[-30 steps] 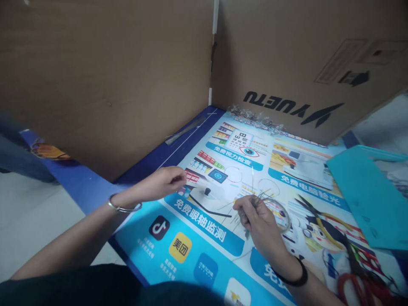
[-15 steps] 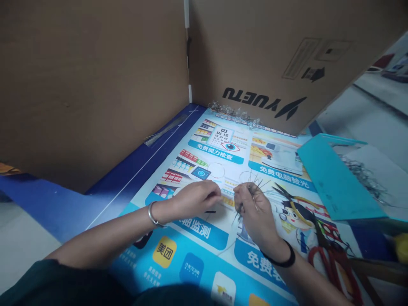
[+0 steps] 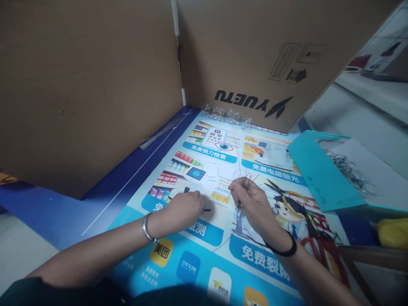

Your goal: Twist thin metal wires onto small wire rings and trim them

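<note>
My right hand (image 3: 250, 202) is closed around a bundle of thin wires (image 3: 251, 180), whose loose ends fan out above and below the fingers. One long strand stands up from the bundle. To its left, my left hand (image 3: 185, 212) is held low over the printed sheet with its fingers curled together. A faint thin line shows by those fingertips, but what they grip is hard to make out. Scissors with red handles (image 3: 331, 259) lie right of my right hand, partly behind the forearm. Yellow-handled pliers or cutters (image 3: 280, 191) lie beyond that hand.
Cardboard walls (image 3: 105, 85) stand at the left and back. Wire scraps (image 3: 226, 112) lie along the back wall's foot. A turquoise folder (image 3: 321, 178) at right holds a tangle of wires (image 3: 346, 170). Thin straight strips (image 3: 161, 132) lie at the left wall, and a yellow item (image 3: 393, 233) sits far right.
My left hand has moved down and left, away from my right hand. The right hand still grips the wire bundle. The whole view has shifted slightly.
</note>
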A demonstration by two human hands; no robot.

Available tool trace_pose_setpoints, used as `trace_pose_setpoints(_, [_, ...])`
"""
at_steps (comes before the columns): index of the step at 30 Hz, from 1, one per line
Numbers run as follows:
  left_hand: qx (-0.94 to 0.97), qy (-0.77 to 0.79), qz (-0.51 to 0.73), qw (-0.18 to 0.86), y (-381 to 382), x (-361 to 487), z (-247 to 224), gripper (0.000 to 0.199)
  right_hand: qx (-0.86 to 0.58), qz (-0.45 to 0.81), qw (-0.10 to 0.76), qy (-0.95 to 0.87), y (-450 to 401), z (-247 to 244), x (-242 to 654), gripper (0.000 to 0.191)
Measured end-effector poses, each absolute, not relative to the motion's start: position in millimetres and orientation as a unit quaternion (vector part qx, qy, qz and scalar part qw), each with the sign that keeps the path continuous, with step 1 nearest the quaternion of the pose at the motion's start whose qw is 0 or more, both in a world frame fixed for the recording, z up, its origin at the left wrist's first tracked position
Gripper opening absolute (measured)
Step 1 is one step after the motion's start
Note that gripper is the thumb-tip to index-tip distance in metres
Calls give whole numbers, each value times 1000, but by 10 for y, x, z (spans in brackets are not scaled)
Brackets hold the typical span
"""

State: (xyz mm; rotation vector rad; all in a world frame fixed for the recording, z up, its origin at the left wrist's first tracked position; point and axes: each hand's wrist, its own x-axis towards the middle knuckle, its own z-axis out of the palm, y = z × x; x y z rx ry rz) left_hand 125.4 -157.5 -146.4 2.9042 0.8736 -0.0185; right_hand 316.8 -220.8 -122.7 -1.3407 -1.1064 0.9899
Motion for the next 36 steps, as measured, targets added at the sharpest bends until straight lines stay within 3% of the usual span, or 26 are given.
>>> trace_pose_setpoints(11, [962, 263, -49, 48, -1432, 1434, -1345, 20, -549, 447, 530, -468, -2197, -1281, 3123, 29])
trace_pose_setpoints(21, [951, 300, -37, 72, -1376, 1298, -1517, 17, -547, 429, 541, -474, -2218, -1384, 3089, 25])
trace_pose_setpoints(25, [938, 313, 12, 145, -1320, 1224, -1493, 16, -559, 424, 522, -484, -2248, -1437, 3098, 26])
trace_pose_setpoints(32, [849, 287, 202, 394, -1338, 1300, -1361, 11, -580, 417, 496, -494, -2202, -1427, 2991, 23])
trace_pose_setpoints(36, [819, 284, 255, 428, -1396, 1403, -1364, 10, -586, 377, 495, -518, -2135, -1406, 2899, 20])
